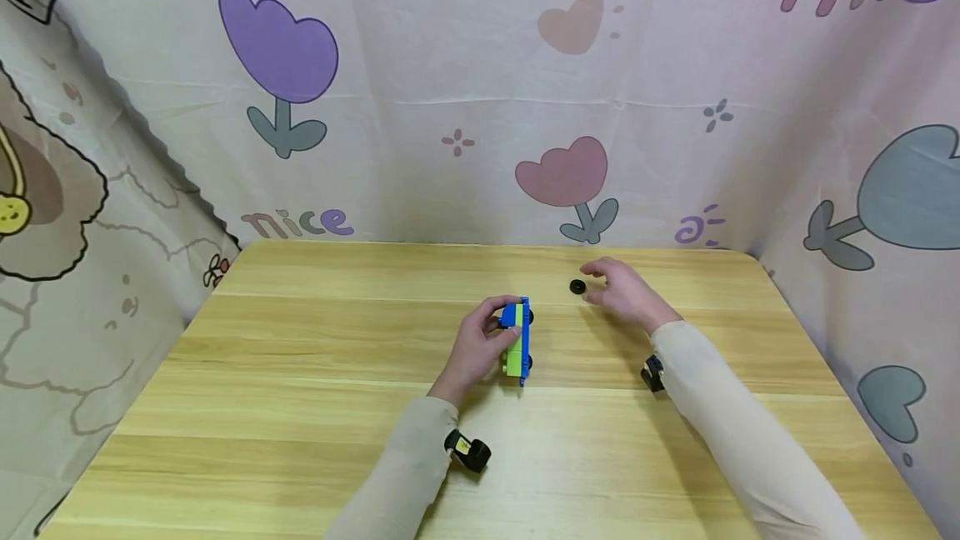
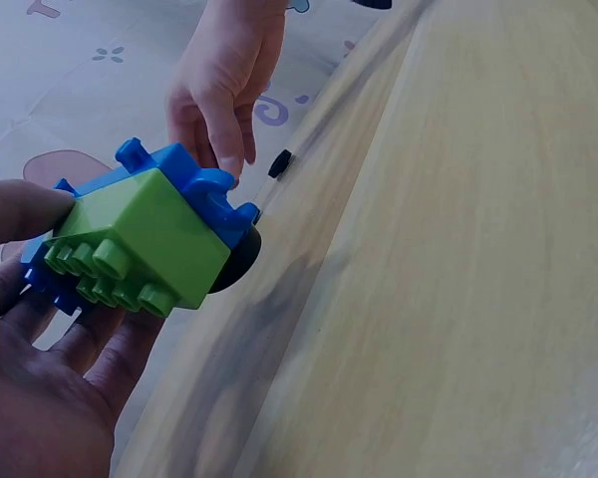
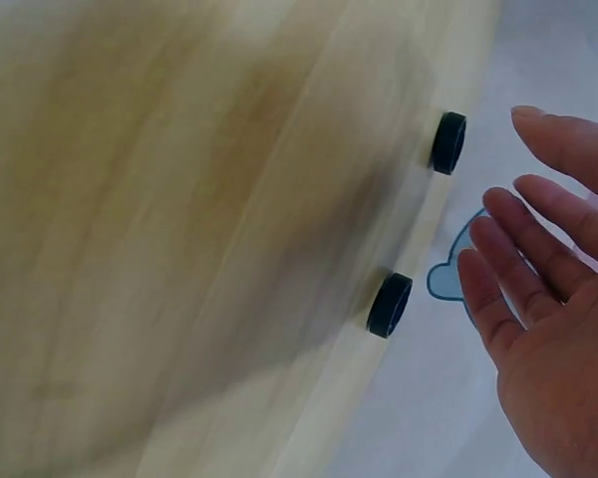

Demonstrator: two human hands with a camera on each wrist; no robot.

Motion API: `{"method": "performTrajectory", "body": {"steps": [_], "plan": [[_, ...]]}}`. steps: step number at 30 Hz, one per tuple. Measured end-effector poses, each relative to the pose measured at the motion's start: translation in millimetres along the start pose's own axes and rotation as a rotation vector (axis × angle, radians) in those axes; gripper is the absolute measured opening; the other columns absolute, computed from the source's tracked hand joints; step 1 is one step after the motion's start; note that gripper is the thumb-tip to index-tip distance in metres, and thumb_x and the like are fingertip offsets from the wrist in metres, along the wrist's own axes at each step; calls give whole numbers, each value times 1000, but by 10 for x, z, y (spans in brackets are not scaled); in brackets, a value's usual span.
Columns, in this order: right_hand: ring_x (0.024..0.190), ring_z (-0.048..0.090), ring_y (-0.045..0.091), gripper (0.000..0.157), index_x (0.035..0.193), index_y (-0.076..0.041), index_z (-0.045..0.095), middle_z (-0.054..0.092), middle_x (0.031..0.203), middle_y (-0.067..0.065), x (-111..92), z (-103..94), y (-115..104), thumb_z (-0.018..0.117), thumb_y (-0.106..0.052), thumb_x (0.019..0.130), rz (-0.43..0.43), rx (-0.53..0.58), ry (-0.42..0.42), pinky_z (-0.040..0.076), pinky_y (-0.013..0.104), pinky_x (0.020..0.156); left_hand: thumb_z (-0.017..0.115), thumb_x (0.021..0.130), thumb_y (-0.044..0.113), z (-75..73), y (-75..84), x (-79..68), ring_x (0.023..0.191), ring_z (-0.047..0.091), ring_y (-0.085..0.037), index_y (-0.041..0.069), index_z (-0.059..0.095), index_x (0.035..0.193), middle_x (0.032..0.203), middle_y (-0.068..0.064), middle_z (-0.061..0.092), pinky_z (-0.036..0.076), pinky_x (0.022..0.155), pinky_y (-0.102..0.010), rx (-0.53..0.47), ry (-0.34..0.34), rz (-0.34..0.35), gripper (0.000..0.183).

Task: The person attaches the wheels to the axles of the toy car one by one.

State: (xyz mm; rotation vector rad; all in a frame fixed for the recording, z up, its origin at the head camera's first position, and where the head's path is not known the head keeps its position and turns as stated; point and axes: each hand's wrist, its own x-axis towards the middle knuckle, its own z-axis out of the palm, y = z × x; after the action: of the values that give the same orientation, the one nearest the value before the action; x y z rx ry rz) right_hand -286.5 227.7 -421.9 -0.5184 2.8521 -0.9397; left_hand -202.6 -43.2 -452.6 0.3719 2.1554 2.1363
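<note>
My left hand (image 1: 476,348) grips a toy block car (image 1: 515,340), thumb on one side and fingers on the other. The car has a blue base, lime-green studded blocks (image 2: 149,239) and a blue block, turned on its side. Black wheels show along its base. To the right, my right hand (image 1: 618,290) hovers above the table with fingers spread and nothing held. Close to its fingertips lies a loose black wheel (image 1: 577,287). Two loose wheels appear in the right wrist view, one nearer the thumb (image 3: 448,142) and another wheel (image 3: 390,306) lower down; the head view shows just one.
Both hands are over a light wooden table (image 1: 300,407). A printed cloth (image 1: 420,40) hangs behind it and along the sides. Each wrist wears a small black camera, one being the left wrist camera (image 1: 468,451).
</note>
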Motion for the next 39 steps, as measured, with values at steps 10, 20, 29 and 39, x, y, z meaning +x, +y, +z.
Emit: {"method": "performTrajectory", "body": {"steps": [10, 20, 29, 39], "plan": [[120, 46, 41, 45, 128, 6, 57, 51, 128, 22, 187, 20, 26, 70, -5, 87, -4, -120, -59, 36, 54, 104, 64, 94, 4, -1, -16, -7, 108, 60, -30, 12, 58, 132, 132, -15, 53, 54, 86, -40, 6, -10, 14, 39], [97, 54, 33, 36, 120, 9, 60, 54, 113, 21, 195, 143, 120, 70, -2, 87, -29, -101, -94, 45, 48, 90, 64, 95, 6, 32, -40, -30, 104, 60, -29, 15, 58, 133, 129, -15, 55, 54, 85, -39, 11, -15, -17, 39], [90, 56, 29, 26, 107, 5, 64, 57, 100, 15, 233, 152, 106, 71, -1, 84, -37, -147, -79, 47, 45, 86, 62, 95, 4, 21, -33, -15, 106, 59, -29, 12, 55, 136, 133, -17, 52, 53, 86, -41, -5, -14, -16, 41], [89, 57, 27, 23, 107, 4, 63, 61, 98, 12, 160, 116, -28, 70, -2, 87, -11, -47, -58, 47, 42, 83, 63, 95, 5, 24, -10, -17, 104, 61, -29, 14, 58, 132, 127, -17, 56, 54, 84, -40, 14, -18, 0, 38]]}}
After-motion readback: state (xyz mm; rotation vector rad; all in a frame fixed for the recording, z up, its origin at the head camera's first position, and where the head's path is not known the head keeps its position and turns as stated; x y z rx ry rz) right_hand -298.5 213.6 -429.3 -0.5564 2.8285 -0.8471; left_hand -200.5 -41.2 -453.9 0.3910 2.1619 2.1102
